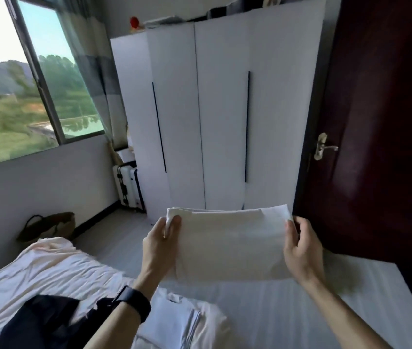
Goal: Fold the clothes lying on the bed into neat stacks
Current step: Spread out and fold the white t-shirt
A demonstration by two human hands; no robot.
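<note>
Folded cloth [230,240]: a pale cream piece, already folded into a rectangle. It is held in the air above the bed, in the lower middle of the frame.
Long axis: it runs from left to right across the frame, almost level, with one short end in each grip.
Left grip [161,244]: this hand pinches the upper left corner of the cloth, with the thumb on the near face. The other fingers are hidden behind the cloth.
Right grip [300,250]: this hand grasps the right short edge, thumb in front and fingers curled round the back.
Stack [182,321]: some white folded pieces lie on the bed at the bottom centre, below the held cloth and just beside the left forearm.
Relation for the next move: I judge the cloth must go down and toward the camera to reach the stack. The left grip is the nearer one, so the cloth has to shift a little to the left.
Bed [300,311]: a white sheet with faint stripes fills the lower right.
Unfolded pieces: a dark garment [43,321] lies at the lower left, and a wrinkled pale sheet [36,268] lies above it in the frame.
Room: a white wardrobe [225,109] stands in the centre, a dark door [376,122] at the right, and a window [36,71] at the upper left.
</note>
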